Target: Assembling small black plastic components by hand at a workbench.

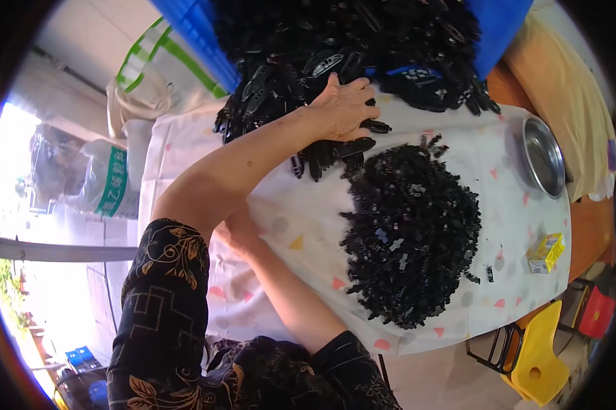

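Note:
My left hand [344,109] reaches across to the far middle of the table, fingers spread over a heap of long black plastic pieces [267,92]. Some of these pieces lie beneath and around its fingertips. This heap spills from a blue bin [502,34] at the far edge. My arms cross: the right hand [236,231] lies at the left, partly under my left forearm, which hides its fingers. Nearer and to the right is a big mound of small black plastic pieces [414,236] on the tablecloth [301,273], apart from both hands.
A round metal bowl [543,157] and a small yellow box [546,253] stand along the right side. One loose black piece [490,273] lies beside the mound. A yellow chair [540,352] is at the lower right; a green-edged bag [158,65] is at the far left.

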The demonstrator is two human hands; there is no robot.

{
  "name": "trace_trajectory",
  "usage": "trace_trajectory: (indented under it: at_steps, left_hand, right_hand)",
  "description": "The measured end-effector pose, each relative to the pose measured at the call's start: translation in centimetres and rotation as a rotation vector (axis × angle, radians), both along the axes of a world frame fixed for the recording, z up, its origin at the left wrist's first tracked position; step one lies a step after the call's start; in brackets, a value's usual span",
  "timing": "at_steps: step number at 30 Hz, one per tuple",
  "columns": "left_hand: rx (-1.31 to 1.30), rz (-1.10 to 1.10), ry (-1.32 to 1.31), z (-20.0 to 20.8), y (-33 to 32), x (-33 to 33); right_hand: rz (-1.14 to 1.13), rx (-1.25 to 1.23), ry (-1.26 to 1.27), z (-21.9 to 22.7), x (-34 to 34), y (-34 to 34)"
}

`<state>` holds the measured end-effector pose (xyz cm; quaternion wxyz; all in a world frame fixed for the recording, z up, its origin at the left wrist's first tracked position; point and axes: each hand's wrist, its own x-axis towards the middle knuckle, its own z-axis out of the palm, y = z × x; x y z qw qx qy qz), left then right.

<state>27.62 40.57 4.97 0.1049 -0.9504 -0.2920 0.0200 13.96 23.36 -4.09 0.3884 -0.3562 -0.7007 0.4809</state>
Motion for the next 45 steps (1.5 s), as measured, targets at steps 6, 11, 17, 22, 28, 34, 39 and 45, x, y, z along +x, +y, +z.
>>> trace_trajectory:
  at_steps: [6, 11, 17, 22, 28, 34, 39, 45]
  left_hand:
    - [-0.001, 0.037, -0.115, -0.5, -3.9, -5.0]
    - [-0.121, 0.138, -0.108, 0.0, -7.1, -8.5]
    - [-0.145, 0.224, -0.242, -0.2, -10.8, -11.8]
    - [-0.225, 0.309, -0.260, 0.1, -13.2, -12.8]
    - [-0.166, 0.351, -0.374, -1.4, -16.8, -14.4]
    - [-0.059, 0.304, -0.570, -0.3, -20.4, -18.0]
    - [0.083, 0.179, -0.641, -0.6, -25.1, -18.2]
    - [0.184, 0.211, -0.407, -2.4, -26.9, -16.2]
  right_hand:
    - [-0.296, 0.510, -0.041, 0.2, 1.2, -1.1]
    - [-0.179, 0.451, -0.233, -0.9, -0.7, -0.4]
    - [-0.046, 0.536, -0.537, -0.2, 1.9, -1.7]
    - [0.071, 0.529, -0.458, 2.8, 4.8, -6.4]
    - [0.232, 0.096, -0.459, 9.3, 11.8, -9.6]
    - [-0.332, 0.573, -0.810, 9.8, 20.8, -6.1]
    - [-0.385, 0.645, -1.204, 8.8, 22.7, -4.5]
    - [-0.370, 0.750, -1.156, 7.4, 22.6, -4.2]
